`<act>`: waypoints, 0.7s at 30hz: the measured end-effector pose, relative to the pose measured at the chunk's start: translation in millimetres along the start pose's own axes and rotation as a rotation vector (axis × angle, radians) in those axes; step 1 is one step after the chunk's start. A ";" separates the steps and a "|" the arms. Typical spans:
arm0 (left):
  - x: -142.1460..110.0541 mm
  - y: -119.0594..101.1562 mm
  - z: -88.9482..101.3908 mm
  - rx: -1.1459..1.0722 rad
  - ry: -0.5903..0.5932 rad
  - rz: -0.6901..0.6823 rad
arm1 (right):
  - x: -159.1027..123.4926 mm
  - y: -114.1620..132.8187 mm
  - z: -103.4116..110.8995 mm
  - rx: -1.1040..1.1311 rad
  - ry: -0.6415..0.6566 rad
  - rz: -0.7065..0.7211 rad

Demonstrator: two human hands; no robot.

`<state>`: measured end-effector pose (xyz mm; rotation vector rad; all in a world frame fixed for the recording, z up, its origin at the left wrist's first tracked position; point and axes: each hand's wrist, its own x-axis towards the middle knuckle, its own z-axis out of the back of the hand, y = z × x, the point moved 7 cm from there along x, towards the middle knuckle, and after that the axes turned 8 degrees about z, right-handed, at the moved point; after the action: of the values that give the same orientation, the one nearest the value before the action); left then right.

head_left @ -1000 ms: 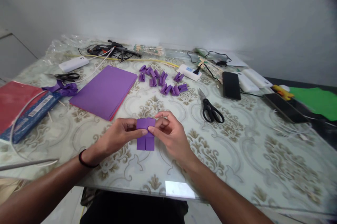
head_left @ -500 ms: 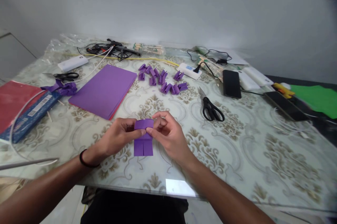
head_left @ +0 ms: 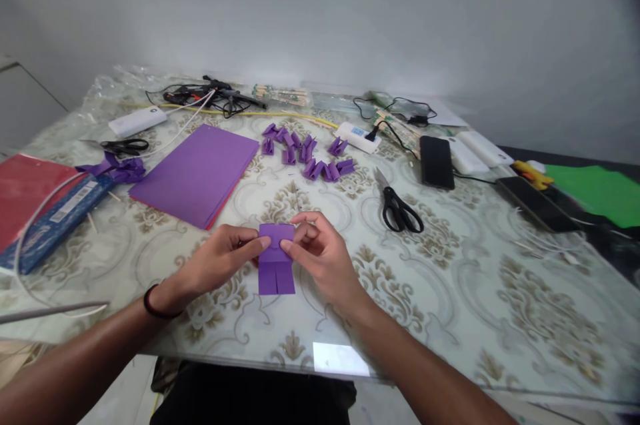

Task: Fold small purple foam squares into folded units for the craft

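Near the table's front edge, a small piece of purple paper (head_left: 277, 273) is held between both hands. It has crosswise creases and a slit up the middle of its lower half. My left hand (head_left: 227, 253) pinches its left side, thumb on top and fingers behind. On the right side, my right hand (head_left: 316, 246) grips it the same way, its thumb pressed on the upper part. Beyond the hands lie several folded purple paper pieces (head_left: 309, 150). Black-handled scissors (head_left: 399, 209) rest to the right, and a stack of purple sheets (head_left: 200, 172) is to the left.
On the left are a red sheet (head_left: 33, 188), a blue package (head_left: 60, 218), purple scraps (head_left: 117, 168) and other scissors (head_left: 125, 145). A power strip (head_left: 357, 137) and black cables (head_left: 215, 93) lie at the back. Phones (head_left: 437, 162) and green sheets (head_left: 597, 192) are on the right.
The paper's upper part, curled before, now lies flatter under both thumbs. My left thumb has drawn back slightly to the left, and the thumbs are farther apart.
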<state>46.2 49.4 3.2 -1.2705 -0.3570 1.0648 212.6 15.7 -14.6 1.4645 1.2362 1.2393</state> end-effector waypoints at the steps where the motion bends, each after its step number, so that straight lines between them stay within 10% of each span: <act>1: -0.1 -0.8 0.4 0.005 -0.001 -0.009 | 0.4 0.1 0.4 0.002 0.002 0.000; 21: -6.6 -7.9 -1.0 -0.160 0.044 -0.070 | -1.1 -3.4 0.0 -0.173 0.127 -0.045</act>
<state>47.1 44.1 12.1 -1.4111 -0.4577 0.9624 212.0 15.2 -18.1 1.2432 1.2054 1.3907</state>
